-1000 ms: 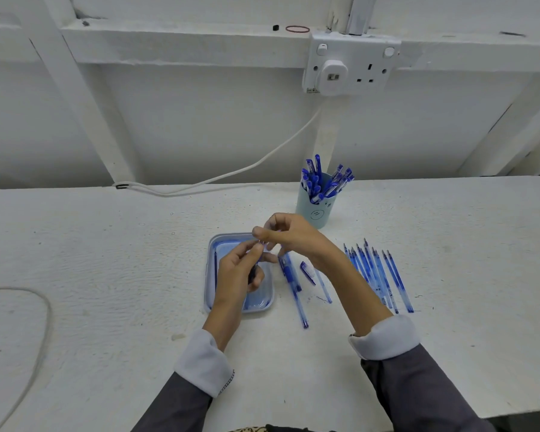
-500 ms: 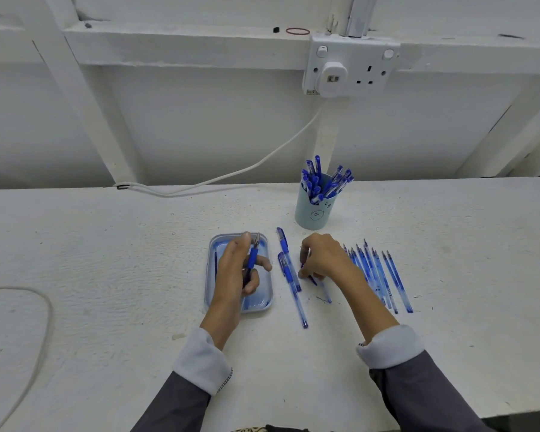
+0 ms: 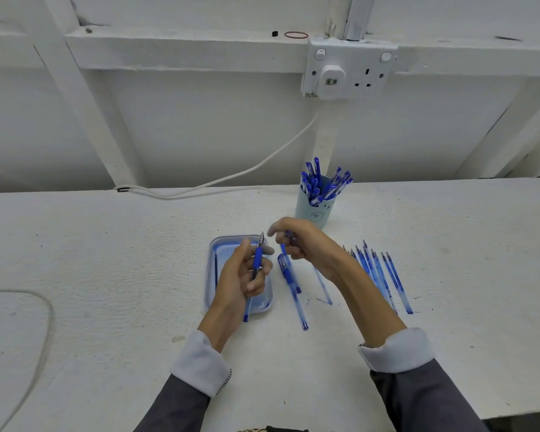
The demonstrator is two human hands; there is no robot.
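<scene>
My left hand (image 3: 239,277) grips an uncapped blue pen (image 3: 257,258) upright over the blue tray (image 3: 213,257), its metal tip pointing up. My right hand (image 3: 306,241) is raised just right of that tip and pinches a small dark blue piece, probably a pen cap (image 3: 290,236), mostly hidden by the fingers. A capped blue pen (image 3: 292,288) lies on the table between the tray and my right forearm. A clear pen barrel (image 3: 323,288) lies beside it.
A row of several uncapped blue pens (image 3: 384,279) lies to the right. A pale blue cup (image 3: 314,213) full of capped pens stands behind my hands. A white cable (image 3: 231,177) runs along the wall to a socket (image 3: 349,70). The table edge is near my right sleeve.
My right hand has lifted off the table, where it reached among the parts, and moved up and left toward the pen tip. My left hand tilted the pen more upright.
</scene>
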